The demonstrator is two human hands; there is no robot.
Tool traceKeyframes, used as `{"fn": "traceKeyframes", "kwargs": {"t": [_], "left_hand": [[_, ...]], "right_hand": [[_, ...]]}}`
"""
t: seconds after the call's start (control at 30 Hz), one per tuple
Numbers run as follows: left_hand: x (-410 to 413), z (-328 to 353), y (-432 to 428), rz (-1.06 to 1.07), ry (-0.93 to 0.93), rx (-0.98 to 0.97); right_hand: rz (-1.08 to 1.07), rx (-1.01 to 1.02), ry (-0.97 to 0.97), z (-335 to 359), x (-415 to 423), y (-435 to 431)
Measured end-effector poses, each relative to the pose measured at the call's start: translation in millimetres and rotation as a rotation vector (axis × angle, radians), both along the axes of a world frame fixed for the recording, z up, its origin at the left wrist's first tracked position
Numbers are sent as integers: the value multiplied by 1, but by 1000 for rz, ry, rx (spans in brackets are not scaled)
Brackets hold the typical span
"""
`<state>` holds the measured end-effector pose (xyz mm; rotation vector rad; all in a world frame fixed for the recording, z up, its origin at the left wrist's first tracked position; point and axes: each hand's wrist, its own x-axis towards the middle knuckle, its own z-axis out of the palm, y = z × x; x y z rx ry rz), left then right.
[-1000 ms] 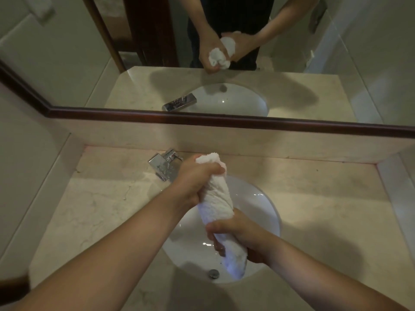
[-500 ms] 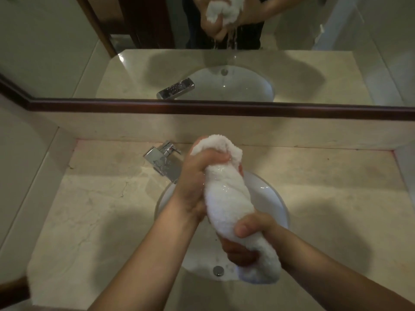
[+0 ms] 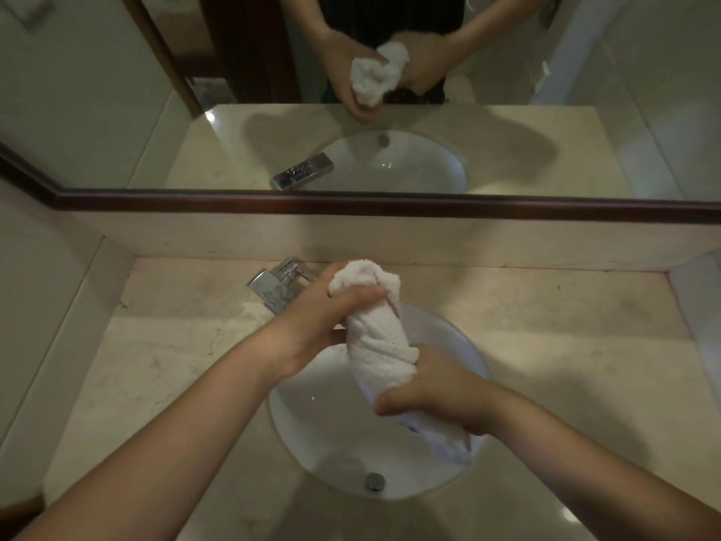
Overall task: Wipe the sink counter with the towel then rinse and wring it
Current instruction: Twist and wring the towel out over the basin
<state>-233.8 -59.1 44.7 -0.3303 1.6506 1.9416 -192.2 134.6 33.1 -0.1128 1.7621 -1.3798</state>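
Observation:
A white towel (image 3: 376,337), rolled and twisted into a thick rope, hangs above the white sink basin (image 3: 324,431). My left hand (image 3: 324,314) grips its upper end, near the faucet. My right hand (image 3: 433,388) is clenched around its lower part, and a short wet tail sticks out below it over the basin. The beige marble counter (image 3: 164,365) surrounds the sink on both sides.
A chrome faucet (image 3: 275,285) stands at the back left of the basin. The drain (image 3: 374,481) sits near the basin's front. A dark-framed mirror (image 3: 390,205) runs along the back wall and reflects a person's hands with the towel. Walls close in left and right.
Both hands have twisted the towel tighter. My right hand has turned so its back faces up. The view has shifted slightly.

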Motion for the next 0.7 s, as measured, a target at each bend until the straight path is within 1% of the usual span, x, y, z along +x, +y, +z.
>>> {"fn": "traceKeyframes", "kwargs": {"t": [0.03,0.1,0.13,0.2,0.3,0.37,0.47,0.53,0.57,0.63,0.7], "left_hand": [[1,4,0,77,-23,-91],[4,16,4,199,19,-224],[4,22,10,195,36,-267],[2,30,26,155,14,-341],[-13,25,47,211,-7,-526],[-17,16,49,204,-21,-628],[-19,3,42,220,-53,-696],[-19,1,38,275,8,-701],[-19,1,36,301,40,-698],[-19,4,34,357,51,-733],[-16,6,34,379,51,-796]], "right_hand": [[-10,64,46,-2,-2,1],[-49,141,65,-5,-3,5],[-56,157,70,-5,-2,5],[-48,180,108,-4,1,2],[-32,278,222,0,7,-9],[-3,358,307,-1,9,-14],[57,399,374,-3,12,-14],[30,406,346,-7,18,-9],[-18,390,317,-10,22,-7],[-128,350,220,-14,28,-6],[-204,253,77,-17,31,-11]]}}
